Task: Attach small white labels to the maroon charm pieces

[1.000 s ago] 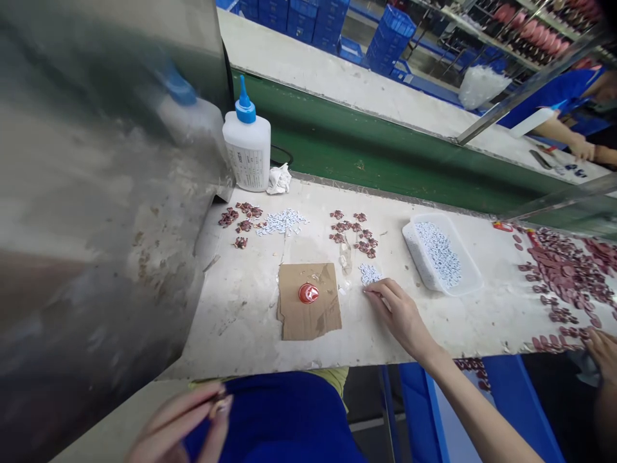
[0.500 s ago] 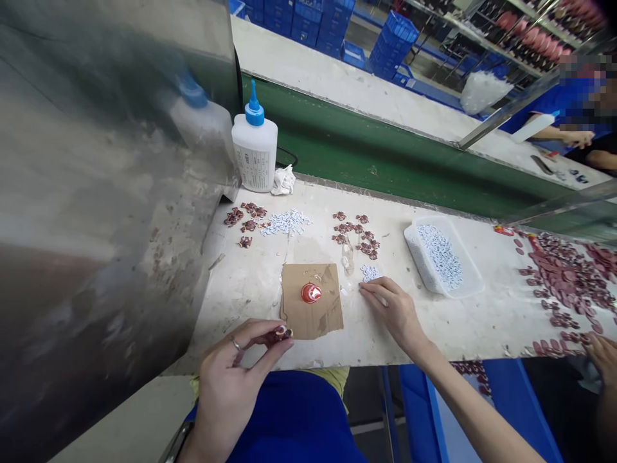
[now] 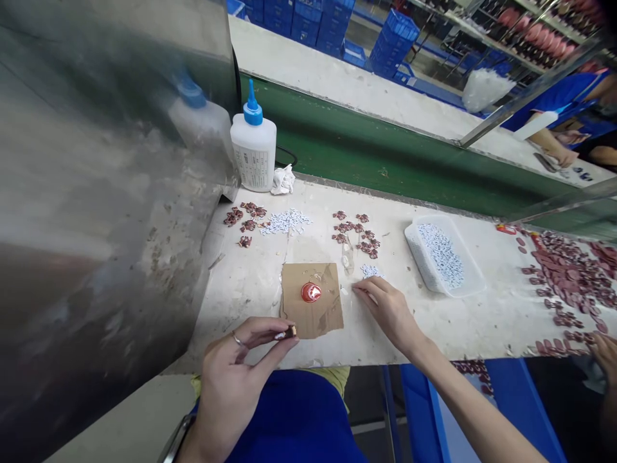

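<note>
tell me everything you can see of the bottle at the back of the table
The bottle is whitish and looks like plastic, with a blue cap that narrows to a pointed nozzle. A printed label, too small to read, covers its lower front. It stands upright on the table, beside a crumpled white wad. No hand touches it.
</note>
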### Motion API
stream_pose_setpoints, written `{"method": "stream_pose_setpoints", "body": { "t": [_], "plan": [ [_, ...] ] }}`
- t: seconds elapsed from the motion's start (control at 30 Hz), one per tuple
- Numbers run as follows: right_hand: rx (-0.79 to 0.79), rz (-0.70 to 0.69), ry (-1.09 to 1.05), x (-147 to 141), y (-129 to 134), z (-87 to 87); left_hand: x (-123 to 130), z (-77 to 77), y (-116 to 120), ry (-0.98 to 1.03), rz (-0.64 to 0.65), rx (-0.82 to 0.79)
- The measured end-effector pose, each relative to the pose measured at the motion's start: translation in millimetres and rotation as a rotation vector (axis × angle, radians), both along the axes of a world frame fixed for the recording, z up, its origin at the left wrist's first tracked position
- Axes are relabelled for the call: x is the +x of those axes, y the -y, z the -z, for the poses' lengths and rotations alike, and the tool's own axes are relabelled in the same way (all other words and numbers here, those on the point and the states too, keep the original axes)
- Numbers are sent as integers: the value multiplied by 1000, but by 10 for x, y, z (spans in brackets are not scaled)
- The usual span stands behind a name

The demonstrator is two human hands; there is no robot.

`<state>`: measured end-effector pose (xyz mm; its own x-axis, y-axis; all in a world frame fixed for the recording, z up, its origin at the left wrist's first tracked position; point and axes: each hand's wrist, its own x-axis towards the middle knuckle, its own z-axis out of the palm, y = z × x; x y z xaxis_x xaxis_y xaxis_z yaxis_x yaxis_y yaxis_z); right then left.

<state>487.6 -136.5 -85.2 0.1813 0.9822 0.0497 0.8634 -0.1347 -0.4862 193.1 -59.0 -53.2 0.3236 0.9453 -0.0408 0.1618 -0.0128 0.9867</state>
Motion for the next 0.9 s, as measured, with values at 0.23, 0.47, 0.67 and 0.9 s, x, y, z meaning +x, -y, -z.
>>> {"method": "stream_pose_setpoints", "body": {
  "t": [0.23, 0.47, 0.67, 0.9],
  "plan": [
    [2, -31, -200, -174, -131, -161, -48, 19, -51, -150, -19, 202],
    [93, -35, -394, -499, -309, -178, -30, 90, -29, -81, -23, 76],
    [136, -119, -353, -538, -345, -148, -32, 82, -54, -151, -20, 188],
    [168, -128, -366, -543, -350, -153, 1, 88, -75, -109, 12, 178]
  ]
}}
